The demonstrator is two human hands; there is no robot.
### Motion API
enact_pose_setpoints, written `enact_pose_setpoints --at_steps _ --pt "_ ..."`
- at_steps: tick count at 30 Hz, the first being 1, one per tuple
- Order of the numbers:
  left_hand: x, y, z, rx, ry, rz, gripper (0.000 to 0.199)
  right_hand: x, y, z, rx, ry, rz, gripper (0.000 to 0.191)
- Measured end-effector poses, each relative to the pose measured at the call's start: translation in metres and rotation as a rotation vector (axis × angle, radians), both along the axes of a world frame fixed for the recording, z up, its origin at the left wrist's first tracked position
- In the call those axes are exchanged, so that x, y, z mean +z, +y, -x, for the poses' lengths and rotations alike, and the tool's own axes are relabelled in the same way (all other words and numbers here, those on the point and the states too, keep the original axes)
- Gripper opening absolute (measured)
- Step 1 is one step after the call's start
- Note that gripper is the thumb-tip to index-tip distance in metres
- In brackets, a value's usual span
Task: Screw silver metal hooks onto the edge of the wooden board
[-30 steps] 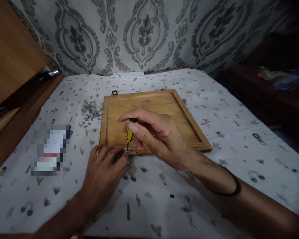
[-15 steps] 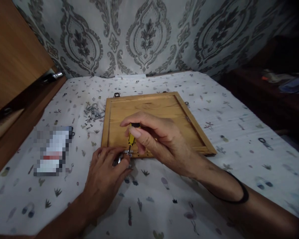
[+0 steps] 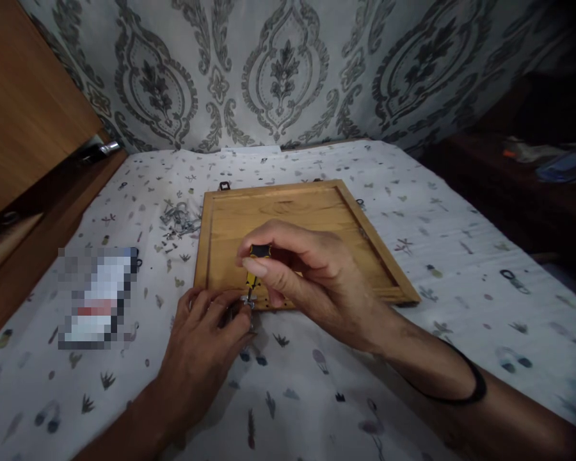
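Observation:
A framed wooden panel (image 3: 288,211) lies flat on a patterned white cloth. My right hand (image 3: 312,275) pinches a short yellow and black screwdriver (image 3: 253,275), held upright with its tip down on a small metal bracket (image 3: 248,301) at the panel's near edge. My left hand (image 3: 208,333) grips that metal piece at the edge, partly covering it, its fingertips beside the screwdriver tip. Small dark holes show in the frame just right of the bracket.
Loose metal hardware and screws (image 3: 180,221) lie left of the panel. A blurred-out flat object (image 3: 98,294) rests farther left on the cloth (image 3: 288,410). Wooden furniture (image 3: 29,102) stands at the left, a patterned curtain (image 3: 283,70) behind.
My right fingers have closed in around the screwdriver handle, where the index finger was more extended before. The view has shifted slightly; the screwdriver tip stays at the bracket.

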State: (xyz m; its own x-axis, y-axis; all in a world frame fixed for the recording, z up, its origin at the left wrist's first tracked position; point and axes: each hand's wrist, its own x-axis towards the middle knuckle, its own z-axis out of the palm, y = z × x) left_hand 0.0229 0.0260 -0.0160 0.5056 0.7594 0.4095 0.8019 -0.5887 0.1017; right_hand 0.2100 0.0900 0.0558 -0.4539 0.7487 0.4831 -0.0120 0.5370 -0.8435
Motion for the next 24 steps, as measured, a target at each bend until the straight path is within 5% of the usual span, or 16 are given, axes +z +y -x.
enact_pose_setpoints --at_steps 7,10,13,24 --pt "0.0 -0.001 0.0 0.003 0.021 -0.02 0.019 0.001 -0.005 0.003 -0.01 0.074 0.153 0.02" --pt "0.0 -0.001 0.0 -0.007 0.017 -0.022 0.018 0.004 -0.006 -0.003 0.035 -0.009 0.124 0.01" --pt "0.0 0.0 0.0 -0.005 0.007 -0.02 0.014 0.005 -0.005 -0.007 0.091 -0.053 0.094 0.022" --pt "0.0 -0.003 0.0 0.025 0.014 0.002 0.018 0.002 -0.002 -0.002 0.124 0.059 0.154 0.015"
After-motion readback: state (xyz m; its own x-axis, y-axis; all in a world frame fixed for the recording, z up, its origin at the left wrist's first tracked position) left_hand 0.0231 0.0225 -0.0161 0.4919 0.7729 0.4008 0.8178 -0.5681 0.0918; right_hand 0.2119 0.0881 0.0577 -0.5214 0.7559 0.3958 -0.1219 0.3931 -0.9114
